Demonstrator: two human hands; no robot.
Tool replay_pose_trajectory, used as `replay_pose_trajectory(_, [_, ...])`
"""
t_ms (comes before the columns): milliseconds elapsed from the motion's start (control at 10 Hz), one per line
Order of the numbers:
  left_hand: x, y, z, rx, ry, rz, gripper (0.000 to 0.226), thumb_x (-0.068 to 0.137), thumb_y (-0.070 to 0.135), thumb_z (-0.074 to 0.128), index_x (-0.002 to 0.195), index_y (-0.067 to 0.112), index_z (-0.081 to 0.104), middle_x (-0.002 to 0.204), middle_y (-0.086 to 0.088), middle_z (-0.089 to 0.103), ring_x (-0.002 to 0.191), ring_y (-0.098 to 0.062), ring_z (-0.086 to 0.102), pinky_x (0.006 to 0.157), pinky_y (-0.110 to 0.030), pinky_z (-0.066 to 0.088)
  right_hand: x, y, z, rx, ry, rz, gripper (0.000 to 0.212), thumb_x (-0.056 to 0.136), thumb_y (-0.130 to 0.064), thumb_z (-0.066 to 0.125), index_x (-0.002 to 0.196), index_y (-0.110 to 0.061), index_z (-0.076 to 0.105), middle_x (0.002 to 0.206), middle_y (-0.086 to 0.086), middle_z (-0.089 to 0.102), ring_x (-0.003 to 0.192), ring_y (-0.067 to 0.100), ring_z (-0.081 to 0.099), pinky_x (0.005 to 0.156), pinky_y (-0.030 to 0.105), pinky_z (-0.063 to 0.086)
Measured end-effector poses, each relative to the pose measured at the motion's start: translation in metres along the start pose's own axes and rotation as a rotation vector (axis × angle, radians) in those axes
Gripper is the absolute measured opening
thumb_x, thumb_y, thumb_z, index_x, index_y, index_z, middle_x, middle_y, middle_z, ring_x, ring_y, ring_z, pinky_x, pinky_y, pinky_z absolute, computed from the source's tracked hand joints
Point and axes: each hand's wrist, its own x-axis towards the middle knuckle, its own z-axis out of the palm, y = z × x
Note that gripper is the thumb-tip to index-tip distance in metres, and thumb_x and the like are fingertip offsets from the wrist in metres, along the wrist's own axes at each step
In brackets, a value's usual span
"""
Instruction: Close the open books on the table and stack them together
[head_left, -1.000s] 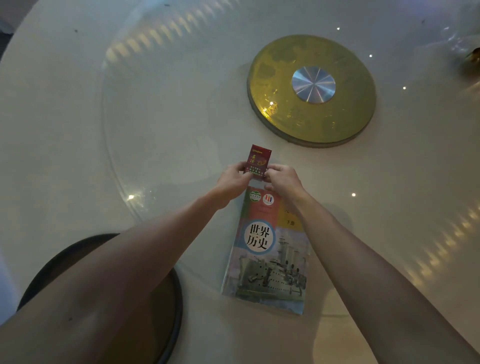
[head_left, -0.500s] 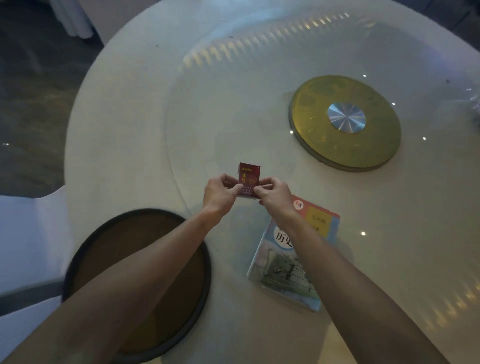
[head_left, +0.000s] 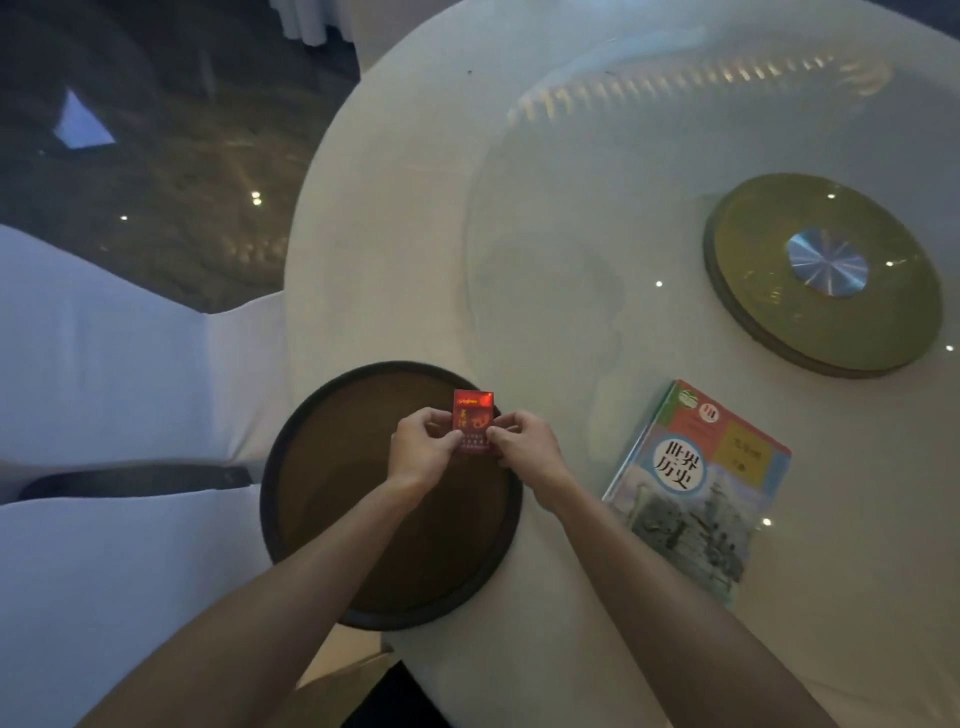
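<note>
A small red booklet (head_left: 471, 415) with gold lettering is held upright between my left hand (head_left: 423, 447) and my right hand (head_left: 522, 449), each pinching one side of it. It hovers over the far part of a round brown tray (head_left: 332, 499). A closed textbook (head_left: 698, 488) with a warship picture and a round title badge lies flat on the white table (head_left: 395, 249), to the right of my right forearm and apart from both hands.
A gold turntable hub (head_left: 826, 275) with a silver centre sits under the glass lazy Susan at the far right. White-covered chairs (head_left: 104, 364) stand at the left beside the table's edge. Dark floor shows at the upper left.
Both hands have carried the red booklet leftward, from above the textbook's top edge to over the brown tray. The view has swung left, so the textbook now lies to the right.
</note>
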Motion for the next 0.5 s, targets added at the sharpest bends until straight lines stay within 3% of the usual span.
replay_pose_trajectory(100, [-0.007,-0.021,-0.011,0.011,-0.025,-0.044,0.024,0.087,0.016,0.075,0.110,0.016,0.070,0.100,0.005,0.069,0.095,-0.011,0.066,0.076,-0.022,0.051,-0.004,0.010,0.019,-0.061,-0.043,0.031,0.023,0.093,-0.026,0.067,0.111,-0.013,0.074,0.105,0.005,0.076,0.102,0.023,0.072,0.089,0.041,0.061])
replay_pose_trajectory(300, [-0.007,-0.043,-0.014,0.034,-0.087,-0.110,0.030,0.089,0.015,0.072,0.119,0.014,0.069,0.102,0.002,0.070,0.096,-0.015,0.067,0.087,-0.034,0.056,-0.010,0.021,0.031,-0.104,-0.092,0.073,0.033,0.097,-0.030,0.063,0.124,-0.012,0.072,0.115,0.002,0.073,0.108,0.018,0.068,0.098,0.045,0.058])
replay_pose_trajectory(400, [-0.007,-0.042,-0.013,0.040,-0.098,-0.107,0.033,0.089,0.016,0.071,0.121,0.013,0.068,0.104,0.002,0.068,0.100,-0.017,0.067,0.088,-0.032,0.054,-0.013,0.023,0.030,-0.074,-0.115,0.091,0.035,0.098,-0.029,0.063,0.127,-0.012,0.070,0.118,0.003,0.073,0.111,0.018,0.068,0.100,0.044,0.058])
replay_pose_trajectory(500, [-0.006,-0.029,-0.008,0.134,0.003,-0.018,0.034,0.089,0.022,0.070,0.121,0.014,0.065,0.108,0.003,0.063,0.102,-0.016,0.064,0.087,-0.033,0.055,-0.016,0.026,0.018,-0.028,-0.024,0.058,0.038,0.093,-0.032,0.065,0.126,-0.014,0.071,0.116,0.004,0.075,0.109,0.019,0.070,0.099,0.046,0.058])
